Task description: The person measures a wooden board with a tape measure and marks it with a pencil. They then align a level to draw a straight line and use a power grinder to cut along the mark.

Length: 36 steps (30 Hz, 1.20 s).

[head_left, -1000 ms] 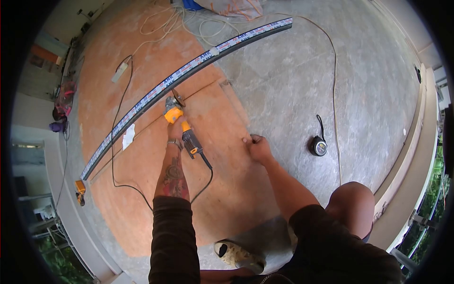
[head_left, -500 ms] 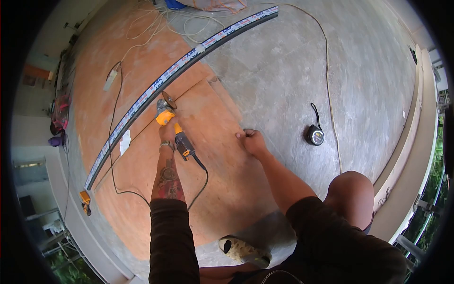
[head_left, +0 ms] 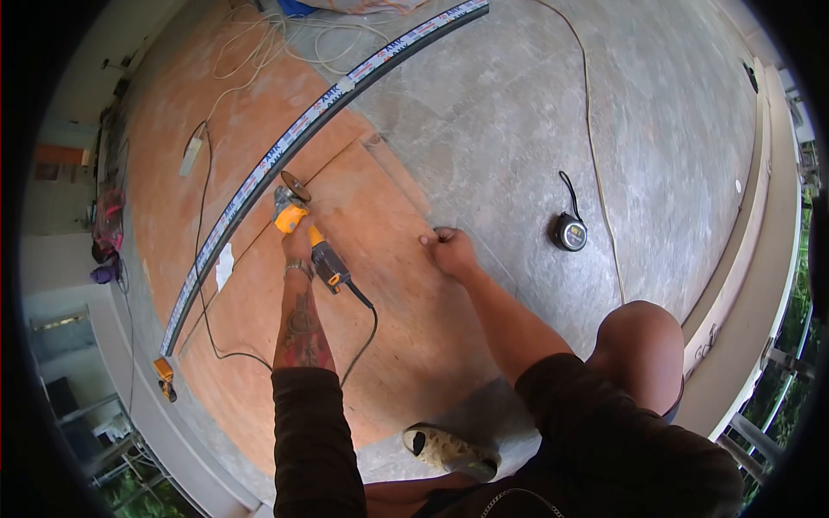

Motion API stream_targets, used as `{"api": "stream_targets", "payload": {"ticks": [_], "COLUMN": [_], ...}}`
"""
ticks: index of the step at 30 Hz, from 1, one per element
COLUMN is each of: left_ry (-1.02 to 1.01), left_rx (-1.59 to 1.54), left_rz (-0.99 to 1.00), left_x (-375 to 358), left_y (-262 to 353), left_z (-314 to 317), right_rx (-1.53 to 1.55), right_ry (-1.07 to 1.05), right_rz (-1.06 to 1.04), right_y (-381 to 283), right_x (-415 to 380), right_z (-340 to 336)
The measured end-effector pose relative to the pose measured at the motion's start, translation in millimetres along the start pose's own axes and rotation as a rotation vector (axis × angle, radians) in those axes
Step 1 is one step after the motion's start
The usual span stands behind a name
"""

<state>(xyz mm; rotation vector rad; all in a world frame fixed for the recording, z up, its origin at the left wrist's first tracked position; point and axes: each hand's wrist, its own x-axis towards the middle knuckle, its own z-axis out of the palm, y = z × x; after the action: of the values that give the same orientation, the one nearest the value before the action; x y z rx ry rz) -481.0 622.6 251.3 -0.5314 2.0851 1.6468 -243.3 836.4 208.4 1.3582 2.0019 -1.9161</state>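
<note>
My left hand [head_left: 296, 239] is wrapped round the yellow-and-black angle grinder [head_left: 313, 237]. Its disc [head_left: 295, 186] stands up close to a dark seam between the sheets, just on the near side of the long curved metal strip [head_left: 259, 174]. A black cord trails from the grinder's rear past my forearm. At the edge of the orange-brown plywood sheet [head_left: 380, 293], my right hand [head_left: 452, 254] is closed, thumb over the sheet and the other fingers curled at its edge, partly hidden.
On the grey floor to the right lies a tape measure [head_left: 570, 231] with a wrist strap. A pale cable [head_left: 592, 129] runs beyond it. A power strip [head_left: 191, 157] and loose cords lie at the upper left. A yellow tool [head_left: 164, 371] sits at the strip's lower end.
The view has shifted slightly, so most things sit a little further left and up. Both hands keep their hold, and the grinder stays beside the strip.
</note>
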Motion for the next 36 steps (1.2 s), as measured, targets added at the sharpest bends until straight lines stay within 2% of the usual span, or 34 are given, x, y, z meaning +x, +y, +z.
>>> {"api": "stream_targets", "payload": {"ticks": [10,36], "left_ry": [0.022,0.02], "left_rx": [-0.031,-0.031], "left_rz": [-0.009,0.021], "left_x": [-10.9,-18.0], "left_y": [-2.2,-11.9], "left_z": [1.4,-1.9], "right_rx": [0.079,0.026], "right_ry": [-0.027,-0.011], "right_rz": [0.009,-0.011], "right_y": [-2.5,4.9], "right_x": [-1.4,7.5], "right_z": [0.0,1.5]}}
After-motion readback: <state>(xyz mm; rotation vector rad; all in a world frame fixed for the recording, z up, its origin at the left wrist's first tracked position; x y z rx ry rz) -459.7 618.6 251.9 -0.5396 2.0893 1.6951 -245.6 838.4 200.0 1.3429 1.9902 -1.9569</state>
